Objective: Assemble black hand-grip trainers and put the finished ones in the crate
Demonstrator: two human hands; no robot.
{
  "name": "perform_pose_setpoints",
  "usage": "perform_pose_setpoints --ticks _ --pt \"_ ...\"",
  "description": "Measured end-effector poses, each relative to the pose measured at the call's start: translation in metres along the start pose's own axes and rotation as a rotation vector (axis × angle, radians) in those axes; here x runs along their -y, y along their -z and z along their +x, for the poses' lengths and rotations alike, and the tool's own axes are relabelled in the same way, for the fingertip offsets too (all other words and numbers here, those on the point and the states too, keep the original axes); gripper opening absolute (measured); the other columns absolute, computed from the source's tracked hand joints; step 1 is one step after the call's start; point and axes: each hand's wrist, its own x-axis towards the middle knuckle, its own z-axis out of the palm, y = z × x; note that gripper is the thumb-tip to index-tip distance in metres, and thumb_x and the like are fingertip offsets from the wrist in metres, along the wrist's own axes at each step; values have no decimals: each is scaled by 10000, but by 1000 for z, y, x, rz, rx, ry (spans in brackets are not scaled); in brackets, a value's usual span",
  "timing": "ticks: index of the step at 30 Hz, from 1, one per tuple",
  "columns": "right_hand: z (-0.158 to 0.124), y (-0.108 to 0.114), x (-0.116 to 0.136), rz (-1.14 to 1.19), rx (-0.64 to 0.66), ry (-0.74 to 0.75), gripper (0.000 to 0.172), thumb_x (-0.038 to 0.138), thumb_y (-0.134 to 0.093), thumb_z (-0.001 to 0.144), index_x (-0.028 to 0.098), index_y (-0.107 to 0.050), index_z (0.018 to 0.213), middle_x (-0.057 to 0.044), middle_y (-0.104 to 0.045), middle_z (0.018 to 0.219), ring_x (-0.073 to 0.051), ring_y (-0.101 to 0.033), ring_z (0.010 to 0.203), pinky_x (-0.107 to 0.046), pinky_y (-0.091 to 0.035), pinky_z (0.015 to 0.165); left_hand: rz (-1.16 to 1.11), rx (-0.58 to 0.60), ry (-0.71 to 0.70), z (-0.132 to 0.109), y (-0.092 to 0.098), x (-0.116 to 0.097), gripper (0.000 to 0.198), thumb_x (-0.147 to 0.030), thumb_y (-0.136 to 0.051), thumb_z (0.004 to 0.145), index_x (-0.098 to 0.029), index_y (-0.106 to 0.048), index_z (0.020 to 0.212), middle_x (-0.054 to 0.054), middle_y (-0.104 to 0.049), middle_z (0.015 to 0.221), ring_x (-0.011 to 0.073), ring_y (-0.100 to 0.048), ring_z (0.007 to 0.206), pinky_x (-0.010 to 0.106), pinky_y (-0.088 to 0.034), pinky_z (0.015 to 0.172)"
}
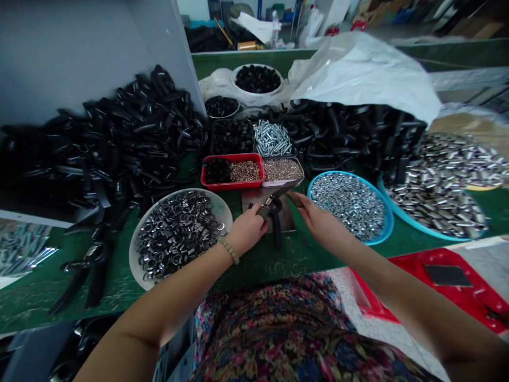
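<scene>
Above a flat metal plate point(247, 199), my left hand point(249, 227) wears a beaded bracelet and has its fingers closed around a black handled assembly point(275, 208) with a shiny metal piece in it. One dark arm slants up to the right; another hangs down over the plate's front edge. Close to the upper arm's end, my right hand point(314, 213) has thumb and fingers pinched together. What lies between them is too small and blurred to name. Behind the plate stand a red tray point(233, 187) of black parts and copper-coloured pieces, and a box point(283, 171) of small fasteners.
On the left are a bowl point(137, 254) of metal rings, a heap of black handles point(139, 132) and a sprung black assembly point(89, 268). A blue basin point(387, 212) of small metal parts stands right. Silver screws point(272, 139) sit behind; a red tray point(449, 260) lies lower right.
</scene>
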Motion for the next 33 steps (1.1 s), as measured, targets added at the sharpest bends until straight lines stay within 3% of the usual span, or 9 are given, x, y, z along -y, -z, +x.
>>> perform_pose_setpoints --ticks 3,6,14,18,22,24,26,29,33 --pt "14 1 12 -10 -69 -43 487 291 -309 965 186 -302 1440 -131 -658 1173 -263 -684 921 -357 -531 762 -8 2 -9 0 0 0 308 -259 -457 904 -179 -535 1191 80 -538 1115 190 -593 908 295 -494 810" --pt "22 3 13 -86 79 -86 476 300 -313 963 164 -349 1418 -140 -711 1019 -283 -701 805 -367 -528 693 -7 12 -6 0 0 0 296 -272 -450 909 -186 -543 1176 75 -537 1111 182 -597 896 286 -494 806" --pt "19 4 16 -96 122 -44 465 325 -302 969 202 -348 1416 -121 -714 990 -261 -701 756 -346 -517 669 -18 2 4 1 3 2 279 -265 -470 894 -191 -557 1149 70 -545 1112 180 -610 881 278 -499 788" --pt "19 1 14 -20 -37 -46 479 327 -284 974 210 -296 1438 -114 -703 1032 -251 -698 806 -343 -521 699 -29 -6 6 2 -2 -1 270 -268 -469 894 -189 -575 1128 79 -553 1113 192 -623 872 287 -505 771" --pt "14 6 15 -32 95 -8 456 320 -320 962 204 -372 1399 -107 -717 968 -264 -698 756 -352 -524 664 -70 -29 56 -4 0 0 317 -305 -485 888 -164 -563 1162 94 -566 1091 204 -635 821 305 -508 725" --pt "7 9 19 34 9 25 471 320 -305 969 229 -321 1431 -107 -684 1103 -260 -690 872 -358 -526 730 -142 -103 99 -2 13 8 409 -365 -501 887 -147 -514 1233 99 -584 1064 205 -632 811 310 -505 734" --pt "-1 8 22 70 -55 42 483 317 -300 970 226 -296 1444 -111 -661 1153 -253 -682 918 -362 -525 764 -206 -241 147 11 32 20 446 -397 -453 916 -138 -474 1279 104 -599 1058 200 -621 848 308 -492 777" --pt "-4 0 24 -9 93 33 476 295 -312 955 162 -367 1408 -132 -706 996 -262 -702 758 -380 -535 688 -157 -364 163 57 58 34 365 -341 -355 962 -128 -581 1153 117 -622 1060 204 -591 959 324 -440 888" --pt "-4 -2 23 29 40 20 472 301 -315 957 166 -367 1407 -142 -691 1071 -269 -703 799 -380 -540 677 53 -161 33 131 59 24 300 -284 -436 932 -112 -680 964 137 -641 1073 259 -537 1067 389 -399 905"
